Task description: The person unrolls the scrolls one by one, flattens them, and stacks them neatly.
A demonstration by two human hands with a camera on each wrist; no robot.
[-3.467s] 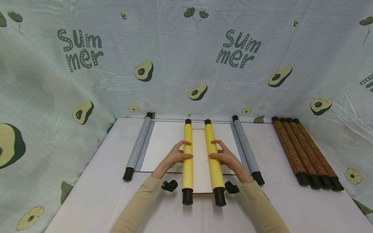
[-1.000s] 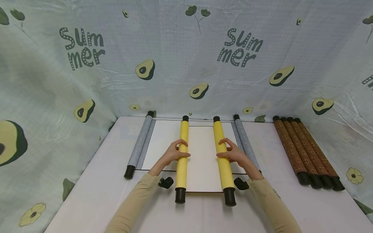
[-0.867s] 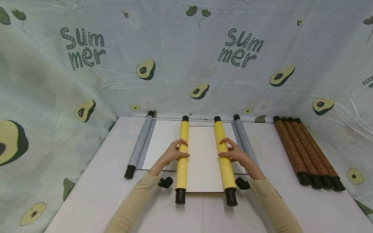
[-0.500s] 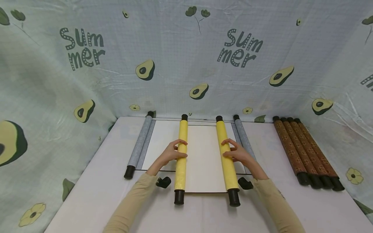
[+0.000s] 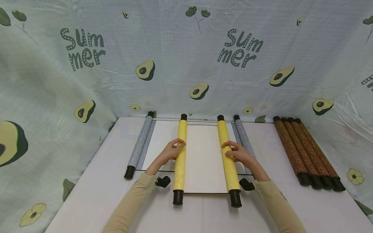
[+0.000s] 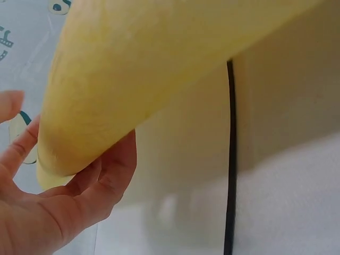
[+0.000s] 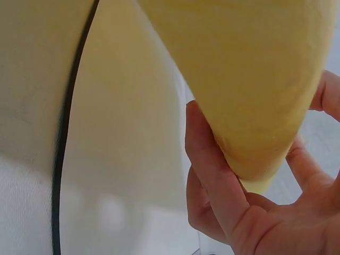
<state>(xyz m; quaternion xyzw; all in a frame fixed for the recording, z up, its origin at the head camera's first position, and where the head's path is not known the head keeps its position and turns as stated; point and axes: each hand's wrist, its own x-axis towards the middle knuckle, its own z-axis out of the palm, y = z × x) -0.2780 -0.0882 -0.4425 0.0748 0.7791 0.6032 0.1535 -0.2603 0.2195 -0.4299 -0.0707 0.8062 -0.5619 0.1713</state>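
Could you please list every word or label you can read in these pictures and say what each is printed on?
"Sum mer", in two lines, on the backdrop cloth, upper left.
"Sum mer", again, on the same cloth, right of centre.
Cut-off lettering at the cloth's right edge: unreadable.
Nothing readable on the scrolls or in the wrist views.

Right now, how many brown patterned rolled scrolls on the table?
4, side by side at the table's right: first, second, third, fourth, counted from the left. None looks hidden.
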